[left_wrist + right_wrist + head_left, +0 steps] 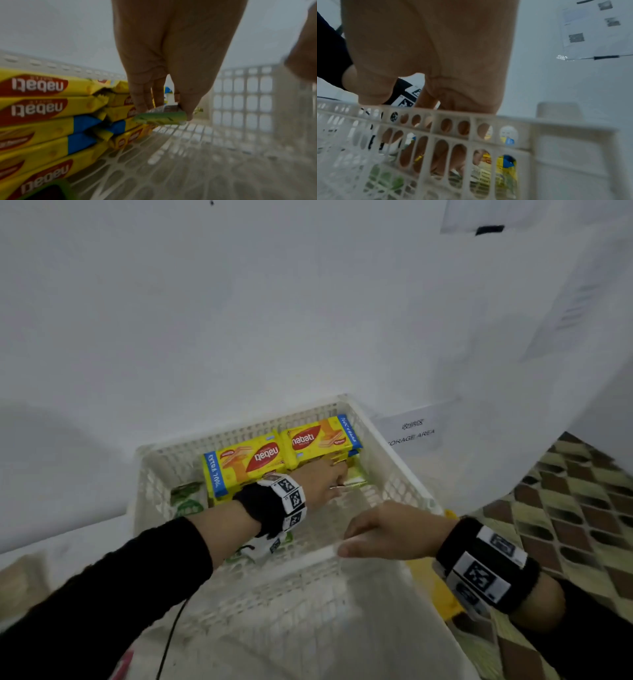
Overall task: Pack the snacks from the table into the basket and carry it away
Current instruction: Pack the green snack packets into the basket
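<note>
- The white lattice basket (pixel 394 446) stood against the wall, and the right hand (pixel 380 529) gripped its near rim, fingers curled over the edge. If that grip slipped or pulled while packing went on, the basket could probably tilt or skid.
- Two stacks of yellow Nabati wafer packs (pixel 42 106) filled the far side, just beside the left hand (pixel 322 477). A careless nudge could likely topple a stack.
- The left hand, deep in the basket, pinched a small green snack packet (pixel 161 118) at its fingertips, just above the lattice floor beside the stacks. Let go carelessly, it might wedge against the wafers.
- Green packets (pixel 186 501) lay at the basket's left end, away from both hands.
</note>
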The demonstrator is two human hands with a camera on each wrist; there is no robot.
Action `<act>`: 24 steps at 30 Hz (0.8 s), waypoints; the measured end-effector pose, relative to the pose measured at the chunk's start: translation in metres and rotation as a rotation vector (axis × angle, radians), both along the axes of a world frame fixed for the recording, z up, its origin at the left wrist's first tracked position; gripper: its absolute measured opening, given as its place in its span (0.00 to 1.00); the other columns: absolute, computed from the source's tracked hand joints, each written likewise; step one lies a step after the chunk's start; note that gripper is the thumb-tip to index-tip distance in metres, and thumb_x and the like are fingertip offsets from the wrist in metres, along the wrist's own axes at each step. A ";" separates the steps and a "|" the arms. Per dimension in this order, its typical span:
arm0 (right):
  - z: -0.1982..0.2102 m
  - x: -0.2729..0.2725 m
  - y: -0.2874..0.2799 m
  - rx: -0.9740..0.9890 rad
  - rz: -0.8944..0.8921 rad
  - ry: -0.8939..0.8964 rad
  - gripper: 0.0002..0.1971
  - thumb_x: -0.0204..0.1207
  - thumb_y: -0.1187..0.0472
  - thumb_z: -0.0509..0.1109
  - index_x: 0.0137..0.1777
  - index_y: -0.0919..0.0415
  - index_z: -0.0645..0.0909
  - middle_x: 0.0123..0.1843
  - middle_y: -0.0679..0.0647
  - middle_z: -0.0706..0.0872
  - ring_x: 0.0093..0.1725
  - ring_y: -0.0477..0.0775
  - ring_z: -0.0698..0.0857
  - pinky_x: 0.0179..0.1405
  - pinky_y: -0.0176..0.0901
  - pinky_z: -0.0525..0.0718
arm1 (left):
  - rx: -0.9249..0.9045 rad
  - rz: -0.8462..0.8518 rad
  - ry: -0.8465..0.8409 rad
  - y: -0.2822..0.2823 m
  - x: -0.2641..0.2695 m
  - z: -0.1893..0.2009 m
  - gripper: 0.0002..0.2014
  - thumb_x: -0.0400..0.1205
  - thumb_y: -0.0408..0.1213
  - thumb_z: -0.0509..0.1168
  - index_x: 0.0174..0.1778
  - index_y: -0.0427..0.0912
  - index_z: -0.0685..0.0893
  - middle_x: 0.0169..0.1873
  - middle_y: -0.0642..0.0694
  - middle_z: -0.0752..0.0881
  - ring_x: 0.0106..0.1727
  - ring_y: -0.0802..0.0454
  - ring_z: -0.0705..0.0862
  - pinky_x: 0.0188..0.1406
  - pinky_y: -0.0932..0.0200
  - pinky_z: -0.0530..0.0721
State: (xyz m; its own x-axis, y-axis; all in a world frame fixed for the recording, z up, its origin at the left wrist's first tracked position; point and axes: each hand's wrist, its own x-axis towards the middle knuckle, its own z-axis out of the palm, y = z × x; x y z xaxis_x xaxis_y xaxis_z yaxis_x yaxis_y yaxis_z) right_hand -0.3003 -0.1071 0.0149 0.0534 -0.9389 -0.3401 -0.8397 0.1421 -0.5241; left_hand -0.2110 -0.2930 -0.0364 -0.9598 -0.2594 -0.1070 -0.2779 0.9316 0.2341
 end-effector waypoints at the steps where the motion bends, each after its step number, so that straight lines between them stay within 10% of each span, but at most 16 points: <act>1: -0.003 0.000 0.003 -0.012 -0.010 0.004 0.23 0.70 0.29 0.65 0.51 0.46 0.86 0.46 0.41 0.89 0.47 0.38 0.85 0.53 0.42 0.83 | -0.052 0.013 -0.017 0.000 -0.003 -0.007 0.13 0.83 0.42 0.64 0.56 0.36 0.77 0.54 0.36 0.81 0.54 0.40 0.79 0.46 0.51 0.71; 7: -0.010 -0.001 0.007 -0.053 -0.047 0.017 0.24 0.69 0.26 0.63 0.52 0.41 0.85 0.50 0.37 0.88 0.51 0.38 0.84 0.55 0.45 0.82 | -0.166 0.055 -0.109 -0.006 -0.007 -0.028 0.16 0.83 0.48 0.64 0.60 0.40 0.82 0.62 0.41 0.78 0.61 0.41 0.78 0.56 0.50 0.79; 15: -0.011 -0.002 0.003 -0.058 -0.045 -0.002 0.24 0.68 0.26 0.64 0.50 0.41 0.86 0.49 0.36 0.88 0.50 0.37 0.84 0.54 0.45 0.83 | -0.114 0.188 -0.136 -0.007 0.001 -0.034 0.23 0.82 0.24 0.60 0.73 0.44 0.78 0.66 0.40 0.72 0.56 0.38 0.81 0.53 0.49 0.81; 24: 0.000 0.008 -0.006 -0.139 -0.029 -0.179 0.14 0.72 0.42 0.74 0.52 0.48 0.88 0.49 0.41 0.89 0.48 0.37 0.86 0.50 0.32 0.82 | 0.064 0.211 0.066 -0.003 0.048 0.034 0.16 0.84 0.40 0.65 0.67 0.42 0.81 0.60 0.44 0.83 0.56 0.51 0.82 0.53 0.57 0.80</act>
